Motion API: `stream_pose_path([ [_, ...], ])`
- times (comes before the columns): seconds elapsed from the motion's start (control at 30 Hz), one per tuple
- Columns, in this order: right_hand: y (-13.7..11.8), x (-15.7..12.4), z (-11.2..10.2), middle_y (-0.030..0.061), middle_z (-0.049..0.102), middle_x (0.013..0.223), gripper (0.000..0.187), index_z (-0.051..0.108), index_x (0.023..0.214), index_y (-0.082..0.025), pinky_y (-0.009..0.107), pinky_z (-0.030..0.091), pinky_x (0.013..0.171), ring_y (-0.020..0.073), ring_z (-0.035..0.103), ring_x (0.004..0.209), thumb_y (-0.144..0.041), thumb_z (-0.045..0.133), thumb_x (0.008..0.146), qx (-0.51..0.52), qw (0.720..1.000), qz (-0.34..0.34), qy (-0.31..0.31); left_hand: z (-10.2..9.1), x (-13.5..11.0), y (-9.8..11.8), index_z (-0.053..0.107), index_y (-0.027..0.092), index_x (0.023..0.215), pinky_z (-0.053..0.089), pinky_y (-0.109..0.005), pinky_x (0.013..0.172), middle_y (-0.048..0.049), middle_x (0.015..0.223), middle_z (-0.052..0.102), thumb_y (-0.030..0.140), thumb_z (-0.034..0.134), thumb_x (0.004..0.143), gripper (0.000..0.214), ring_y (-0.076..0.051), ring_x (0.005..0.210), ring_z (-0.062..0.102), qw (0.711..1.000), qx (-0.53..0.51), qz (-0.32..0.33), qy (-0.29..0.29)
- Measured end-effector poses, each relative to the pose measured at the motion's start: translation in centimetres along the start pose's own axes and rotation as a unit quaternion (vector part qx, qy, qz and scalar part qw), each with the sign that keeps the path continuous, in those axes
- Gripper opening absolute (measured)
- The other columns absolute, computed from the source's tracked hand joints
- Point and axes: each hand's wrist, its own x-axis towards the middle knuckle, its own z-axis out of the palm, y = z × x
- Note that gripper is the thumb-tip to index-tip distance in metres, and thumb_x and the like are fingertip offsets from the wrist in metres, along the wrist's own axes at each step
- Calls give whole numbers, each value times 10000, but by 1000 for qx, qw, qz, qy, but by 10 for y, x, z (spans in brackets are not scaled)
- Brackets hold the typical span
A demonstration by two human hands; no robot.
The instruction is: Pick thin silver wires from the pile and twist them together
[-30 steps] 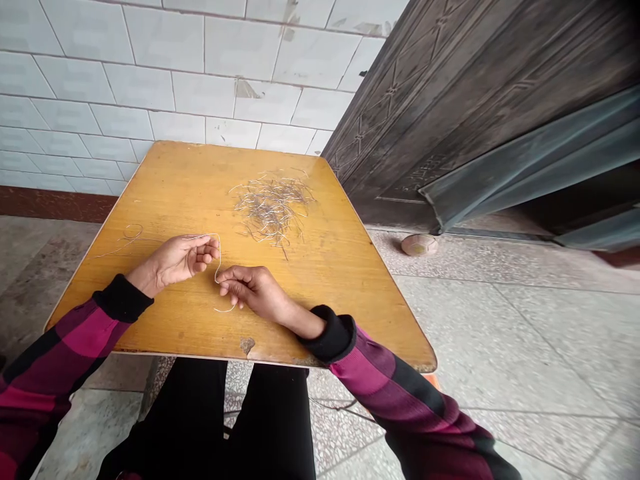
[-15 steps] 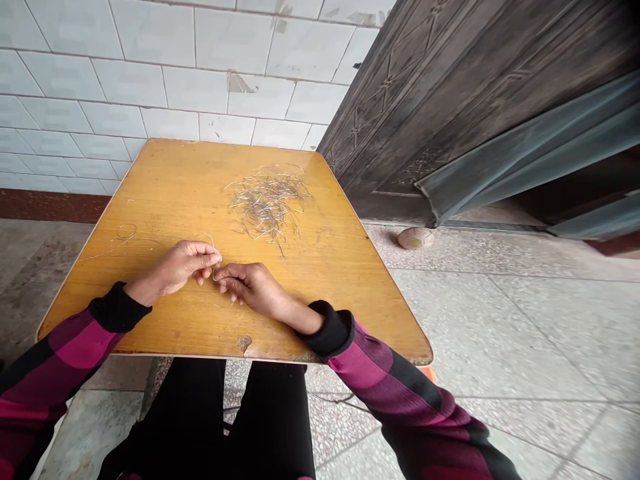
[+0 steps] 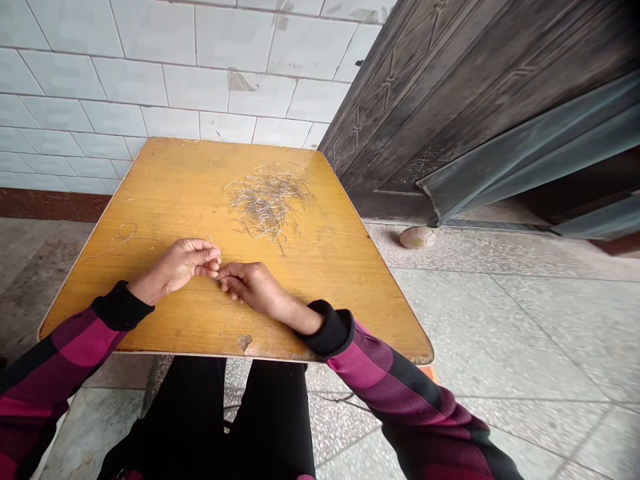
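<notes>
My left hand [image 3: 186, 265] pinches a thin, pale wire [image 3: 211, 239] between thumb and forefinger, and its end sticks up above the fingertips. Close against it, my right hand [image 3: 250, 283] is closed in a pinch on the same wire, just below and right of the left fingertips. The stretch of wire between the hands is mostly hidden by fingers. Beyond the hands lies a loose heap of short wire pieces [image 3: 270, 200], silvery and dark, tangled together. A longer curled wire [image 3: 126, 233] rests on the table left of my left hand.
Both hands are over a yellow wooden table [image 3: 175, 187] with a chipped spot [image 3: 245, 343] at its near edge. A white tiled wall [image 3: 225, 40] stands behind it. To the right are a dark carved door [image 3: 390, 120], a grey curtain [image 3: 500, 160] and a rounded stone [image 3: 417, 237] on the floor.
My left hand's fingers have closed in and lowered slightly toward my right fingertips, so less wire shows between them. My right hand stays almost in place.
</notes>
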Motion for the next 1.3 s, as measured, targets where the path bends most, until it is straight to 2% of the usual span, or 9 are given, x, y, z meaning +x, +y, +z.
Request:
stream_pose_path([
  [0.4,5,2,2,-24,593,696,184,642,938,-159,184,438,489,54,526,521,-240,477,945,50,998,22,-17,4,-2,1,619,113,652,554,-243,562,6,604,605,394,838,670,356,-82,524,574,998,46,36,5],
  [0.53,4,4,-5,-7,610,728,157,620,901,-148,183,448,478,55,530,535,-244,501,932,77,996,36,-10,2,-2,3,657,121,747,553,-237,568,-6,628,635,396,781,738,301,-105,564,615,992,112,50,28],
  [0.6,5,6,-10,2,623,749,129,604,909,-146,182,458,478,58,540,548,-247,524,920,98,994,42,-1,0,-3,3,662,126,764,533,-218,533,-5,594,633,378,738,780,264,-103,537,606,983,176,49,11],
  [0.7,5,7,-14,2,624,752,126,586,908,-150,171,459,465,56,535,547,-273,561,906,126,991,45,-4,-2,-4,4,627,137,706,500,-192,486,2,553,622,338,665,831,240,-90,483,584,965,256,37,-46],
  [0.87,3,7,-17,4,623,759,137,596,899,-146,159,447,462,52,531,553,-279,569,909,127,991,46,-23,0,-10,10,617,149,747,520,-201,508,-13,618,664,269,583,847,160,-115,529,645,939,319,1,-131],
  [1.13,2,8,-19,-19,612,723,82,591,866,-147,162,429,490,39,519,526,-168,521,903,62,995,44,-64,-1,-7,7,597,156,735,468,-207,464,5,584,594,299,525,862,204,-109,483,593,935,334,-11,-118],
  [1.2,2,8,-20,-23,611,718,94,600,860,-147,169,436,515,39,517,536,-141,513,895,53,995,36,-81,0,-7,7,574,166,703,440,-204,457,11,548,579,279,508,857,201,-106,467,568,927,359,-4,-112],
  [1.3,-1,7,-20,-23,615,725,124,611,868,-145,179,441,533,39,514,544,-108,494,889,44,994,30,-98,1,-9,9,541,179,645,387,-197,461,22,512,563,252,494,843,216,-96,453,535,899,419,16,-130],
])
